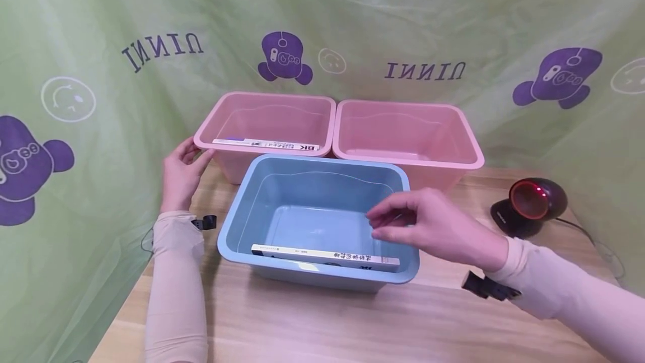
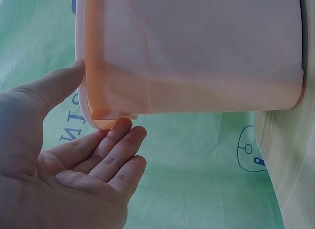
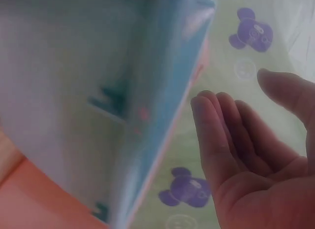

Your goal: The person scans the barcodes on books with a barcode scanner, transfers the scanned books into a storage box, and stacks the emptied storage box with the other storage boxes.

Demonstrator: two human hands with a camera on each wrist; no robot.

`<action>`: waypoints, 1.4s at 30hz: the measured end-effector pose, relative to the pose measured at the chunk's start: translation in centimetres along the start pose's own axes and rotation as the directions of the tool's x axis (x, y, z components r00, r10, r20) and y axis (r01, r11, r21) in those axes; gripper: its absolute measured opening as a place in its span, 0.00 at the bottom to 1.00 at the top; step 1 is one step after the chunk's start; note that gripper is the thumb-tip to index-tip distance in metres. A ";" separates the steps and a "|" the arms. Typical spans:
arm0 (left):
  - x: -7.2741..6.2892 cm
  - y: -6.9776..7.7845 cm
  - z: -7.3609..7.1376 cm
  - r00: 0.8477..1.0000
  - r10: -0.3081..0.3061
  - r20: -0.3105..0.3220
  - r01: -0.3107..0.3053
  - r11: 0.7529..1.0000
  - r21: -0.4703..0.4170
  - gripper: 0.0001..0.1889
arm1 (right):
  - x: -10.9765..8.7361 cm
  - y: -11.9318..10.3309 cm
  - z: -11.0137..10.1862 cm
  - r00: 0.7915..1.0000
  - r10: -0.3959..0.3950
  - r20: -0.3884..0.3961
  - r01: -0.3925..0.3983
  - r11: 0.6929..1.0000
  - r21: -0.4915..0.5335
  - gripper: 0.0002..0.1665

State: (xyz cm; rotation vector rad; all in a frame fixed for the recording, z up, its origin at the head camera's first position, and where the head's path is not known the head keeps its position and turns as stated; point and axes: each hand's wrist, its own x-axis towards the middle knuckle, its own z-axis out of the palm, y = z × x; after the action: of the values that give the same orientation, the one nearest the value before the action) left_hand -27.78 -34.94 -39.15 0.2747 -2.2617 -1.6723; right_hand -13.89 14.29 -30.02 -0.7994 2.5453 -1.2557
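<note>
My left hand [image 1: 182, 175] is at the near left corner of the left pink bin [image 1: 200, 128]; in the left wrist view its thumb [image 2: 66, 81] touches the rim, with the other fingertips at the rim's corner. My right hand [image 1: 428, 223] hovers over the right side of the blue bin [image 1: 322, 162], fingers loosely bent and nothing in them. Along that bin's near wall leans a thin white book [image 1: 325, 255], spine up. A second white book [image 1: 282, 144] lies against the near wall of the left pink bin. A blurred pale surface [image 3: 64, 81] with dark green marks fills the right wrist view's left side.
Beside the left pink bin stands another pink bin [image 1: 472, 150], behind the blue one. A black scanner [image 1: 534, 203] with a red glow and a cable sits at the right. Green printed curtain [image 1: 353, 27] surrounds the wooden table [image 1: 302, 324].
</note>
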 end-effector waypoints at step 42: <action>0.3 -0.3 0.3 1.000 -0.019 -0.012 0.019 0.999 -0.037 0.40 | -0.3 2.5 4.5 0.987 -0.158 0.017 0.157 0.948 -0.276 0.10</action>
State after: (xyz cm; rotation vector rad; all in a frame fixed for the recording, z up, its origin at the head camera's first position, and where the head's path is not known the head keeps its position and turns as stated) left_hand -28.22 -34.83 -39.47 0.2981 -2.2234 -1.7151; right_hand -12.85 12.65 -34.75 -1.0767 2.7457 -0.9509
